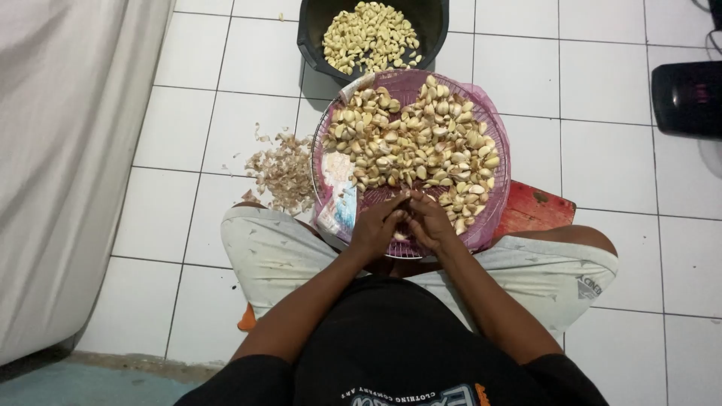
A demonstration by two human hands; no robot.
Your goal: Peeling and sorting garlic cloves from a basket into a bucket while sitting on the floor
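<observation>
Both forearms reach forward over the lap and meet at the near rim of the pink round tray (pixel 492 218), where the left hand (pixel 378 225) and right hand (pixel 432 223) press together, fingertips pinching what seems one garlic clove (pixel 410 203), mostly hidden between them. Peeling looks to be the step underway, and it calls for a small, firm nail grip. Unpeeled cloves (pixel 421 139) fill the tray; beyond it stands a black bowl (pixel 312 37) of peeled cloves (pixel 370 34), and left of it lie loose skins (pixel 284 174).

Bucket (pixel 316 34) behind garlic tray (pixel 492 214)
</observation>
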